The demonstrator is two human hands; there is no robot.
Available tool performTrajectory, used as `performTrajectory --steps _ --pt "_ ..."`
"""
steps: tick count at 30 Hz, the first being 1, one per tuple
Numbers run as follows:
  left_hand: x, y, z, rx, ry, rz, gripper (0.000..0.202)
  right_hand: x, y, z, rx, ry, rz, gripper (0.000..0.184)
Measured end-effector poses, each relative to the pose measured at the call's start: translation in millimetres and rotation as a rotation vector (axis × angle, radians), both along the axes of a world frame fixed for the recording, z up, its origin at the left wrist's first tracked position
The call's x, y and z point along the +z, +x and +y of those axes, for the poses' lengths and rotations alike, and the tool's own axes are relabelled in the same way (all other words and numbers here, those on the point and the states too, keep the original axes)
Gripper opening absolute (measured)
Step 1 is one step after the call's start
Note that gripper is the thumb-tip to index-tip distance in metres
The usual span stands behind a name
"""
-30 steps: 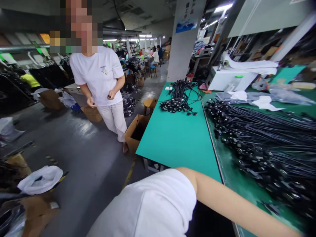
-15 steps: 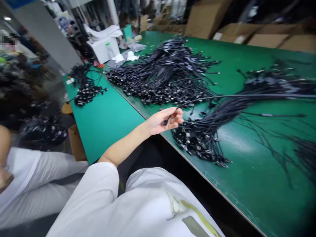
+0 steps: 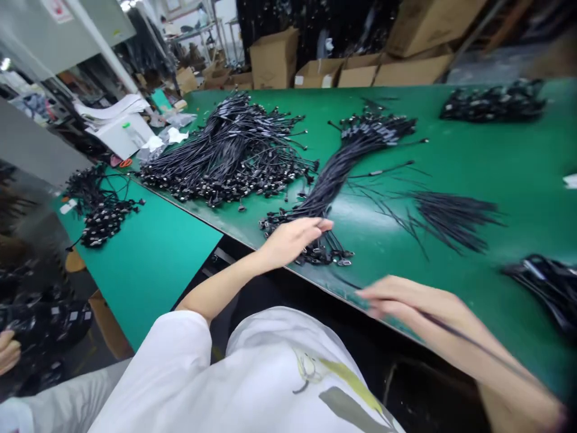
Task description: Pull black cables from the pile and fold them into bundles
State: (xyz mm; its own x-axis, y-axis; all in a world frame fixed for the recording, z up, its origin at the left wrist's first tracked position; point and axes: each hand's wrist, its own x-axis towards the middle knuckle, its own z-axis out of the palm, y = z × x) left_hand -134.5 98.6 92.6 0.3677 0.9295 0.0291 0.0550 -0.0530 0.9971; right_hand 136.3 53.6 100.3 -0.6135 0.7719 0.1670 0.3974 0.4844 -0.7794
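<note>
My left hand (image 3: pixel 297 237) is over the near end of a long bundle of black cables (image 3: pixel 336 171), at the table's front edge. Its fingers are bent and pressed together; a small dark bit shows at the fingertips, but I cannot make out what they hold. My right hand (image 3: pixel 410 304), slightly blurred, pinches a single black cable (image 3: pixel 464 337). That cable trails back along my right forearm, and a short blurred length sticks out ahead of the fingertips towards the left hand. The bundle's metal-tipped connectors (image 3: pixel 322 252) lie below and beside my left hand.
A large heap of black cables (image 3: pixel 234 144) covers the green table (image 3: pixel 473 156) at left. Thin black strands (image 3: pixel 455 216) and more cables (image 3: pixel 547 282) lie at right. A smaller pile (image 3: pixel 106 210) rests on a side table. Cardboard boxes (image 3: pixel 274 60) line the back.
The view has swung to the right. My right hand has come into view with the cable. My left hand has turned over from palm up, where a cable's connector lay in it, and closed its fingers.
</note>
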Motion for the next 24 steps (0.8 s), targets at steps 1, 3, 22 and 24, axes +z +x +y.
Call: performTrajectory --steps 1,3,22,24 --pt "-0.8 12 -8 -0.096 0.041 0.08 0.034 0.0 -8 1 0.03 -0.005 0.036 0.033" --pt "-1.7 29 -21 -0.26 0.015 0.162 0.038 1.4 -16 10 0.023 -0.031 0.115 0.031" --pt "15.7 11 -2 0.409 -0.364 -0.621 0.033 -50.8 55 19 -0.913 -0.163 0.672 0.016" --pt "10.5 17 -1 0.325 -0.379 -0.51 0.031 -46.9 51 9 -0.858 -0.083 0.462 0.017"
